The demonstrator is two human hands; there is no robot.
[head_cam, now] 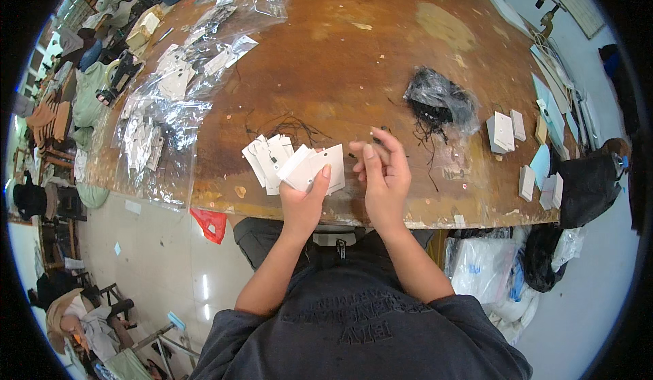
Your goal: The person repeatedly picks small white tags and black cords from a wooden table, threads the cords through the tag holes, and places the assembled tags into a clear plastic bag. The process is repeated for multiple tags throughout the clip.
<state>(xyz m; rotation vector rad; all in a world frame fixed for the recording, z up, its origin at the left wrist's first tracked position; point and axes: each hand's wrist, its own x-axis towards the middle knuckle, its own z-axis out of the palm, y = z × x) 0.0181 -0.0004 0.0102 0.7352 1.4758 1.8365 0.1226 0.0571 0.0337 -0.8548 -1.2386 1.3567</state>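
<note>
My left hand (301,201) grips a fanned stack of white card hang tags (329,168), each with a small punched hole, the thumb on top. Just beyond and left of it, more white tags (265,158) lie on the table with black strings (293,125) behind them. My right hand (385,176) is raised beside the stack, fingers loosely curled and apart. A small dark piece shows near its fingertips; whether the fingers touch it cannot be told. Right of that hand, a clear plastic bag (444,99) holds a bundle of black strings.
Plastic bags with white tags (143,140) cover the wooden table's (326,74) left side. A tape dispenser (120,76) is at the left edge. Stacks of white tags (501,132) stand at the right, near a black bag (592,191). Another person (76,319) is at lower left.
</note>
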